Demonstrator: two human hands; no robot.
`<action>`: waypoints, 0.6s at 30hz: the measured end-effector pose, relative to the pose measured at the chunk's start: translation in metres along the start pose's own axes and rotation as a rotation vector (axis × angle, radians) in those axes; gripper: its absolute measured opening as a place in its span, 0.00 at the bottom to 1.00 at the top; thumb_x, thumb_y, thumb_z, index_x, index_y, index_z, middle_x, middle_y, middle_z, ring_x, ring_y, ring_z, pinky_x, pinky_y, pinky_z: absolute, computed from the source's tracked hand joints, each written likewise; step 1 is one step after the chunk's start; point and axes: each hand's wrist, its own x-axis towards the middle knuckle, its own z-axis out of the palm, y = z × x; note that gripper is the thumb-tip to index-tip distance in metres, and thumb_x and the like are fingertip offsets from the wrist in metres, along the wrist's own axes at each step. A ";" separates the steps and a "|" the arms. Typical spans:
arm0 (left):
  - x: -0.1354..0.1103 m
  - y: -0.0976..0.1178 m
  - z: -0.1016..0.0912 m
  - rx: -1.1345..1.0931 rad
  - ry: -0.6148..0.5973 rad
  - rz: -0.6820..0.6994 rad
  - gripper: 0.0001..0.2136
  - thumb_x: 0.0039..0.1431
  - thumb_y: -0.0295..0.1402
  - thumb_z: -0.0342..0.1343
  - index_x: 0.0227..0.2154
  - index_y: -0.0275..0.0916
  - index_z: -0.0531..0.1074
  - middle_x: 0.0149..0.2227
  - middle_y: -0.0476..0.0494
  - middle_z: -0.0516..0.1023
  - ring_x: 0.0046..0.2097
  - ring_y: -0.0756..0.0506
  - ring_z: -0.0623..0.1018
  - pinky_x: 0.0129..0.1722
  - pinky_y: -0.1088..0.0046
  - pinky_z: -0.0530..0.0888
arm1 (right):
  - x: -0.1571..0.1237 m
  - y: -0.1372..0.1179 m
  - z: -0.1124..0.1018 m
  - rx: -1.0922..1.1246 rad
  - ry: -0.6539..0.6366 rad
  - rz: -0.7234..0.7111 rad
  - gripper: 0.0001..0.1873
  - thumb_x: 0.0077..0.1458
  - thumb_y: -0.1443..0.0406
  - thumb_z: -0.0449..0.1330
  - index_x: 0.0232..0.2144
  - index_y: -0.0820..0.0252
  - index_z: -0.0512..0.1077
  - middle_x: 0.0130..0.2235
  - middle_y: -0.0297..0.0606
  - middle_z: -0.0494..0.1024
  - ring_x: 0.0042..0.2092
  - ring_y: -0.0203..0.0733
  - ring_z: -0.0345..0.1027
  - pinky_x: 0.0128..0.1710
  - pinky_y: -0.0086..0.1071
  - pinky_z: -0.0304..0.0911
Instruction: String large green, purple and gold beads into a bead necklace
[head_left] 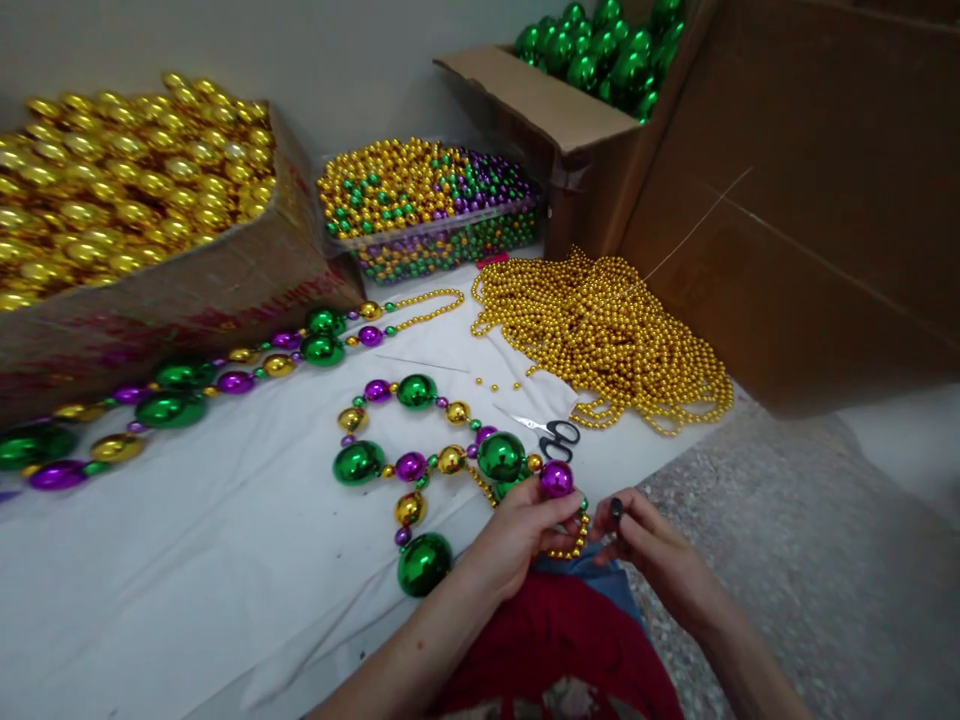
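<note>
My left hand (517, 530) is closed around a bead necklace near a shiny purple bead (556, 479). From this grip a run of small gold beads (580, 535) curves down towards my right hand. The rest of the strand, with large green balls (425, 565) and gold and purple beads, lies looped on the white cloth (247, 520). My right hand (652, 545), a little apart from the necklace, has its fingers closed on a small object with a round black end (616, 508); its kind is unclear. Black-handled scissors (559, 438) lie beyond my left hand.
A heap of gold bead strings (600, 335) lies ahead. Behind stand a box of gold beads (300, 200), a clear tub of mixed beads (442, 232) and a carton with green balls (540, 95). A finished-looking strand (172, 408) stretches left. A thin needle-like piece (422, 364) and loose beads (495, 387) lie between.
</note>
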 end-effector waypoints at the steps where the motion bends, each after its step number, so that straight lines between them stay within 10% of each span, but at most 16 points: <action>1: 0.000 -0.001 0.001 -0.001 -0.010 -0.005 0.15 0.44 0.38 0.67 0.29 0.35 0.70 0.26 0.49 0.71 0.29 0.50 0.71 0.28 0.76 0.69 | -0.001 0.001 -0.002 -0.039 0.006 -0.013 0.13 0.56 0.53 0.58 0.36 0.56 0.70 0.38 0.38 0.73 0.38 0.42 0.66 0.36 0.35 0.63; 11: 0.002 -0.003 0.000 0.023 -0.024 -0.028 0.15 0.44 0.39 0.67 0.29 0.35 0.70 0.26 0.50 0.70 0.29 0.51 0.71 0.29 0.76 0.69 | 0.005 0.022 0.004 -0.038 0.071 0.009 0.27 0.57 0.44 0.50 0.28 0.61 0.71 0.21 0.33 0.65 0.26 0.37 0.57 0.28 0.32 0.52; 18: 0.002 -0.002 0.001 0.006 -0.026 -0.035 0.16 0.42 0.38 0.68 0.29 0.35 0.70 0.26 0.50 0.70 0.29 0.51 0.70 0.28 0.77 0.68 | 0.002 0.014 0.009 0.051 0.112 0.018 0.17 0.57 0.51 0.54 0.30 0.58 0.70 0.24 0.32 0.64 0.29 0.37 0.56 0.31 0.31 0.52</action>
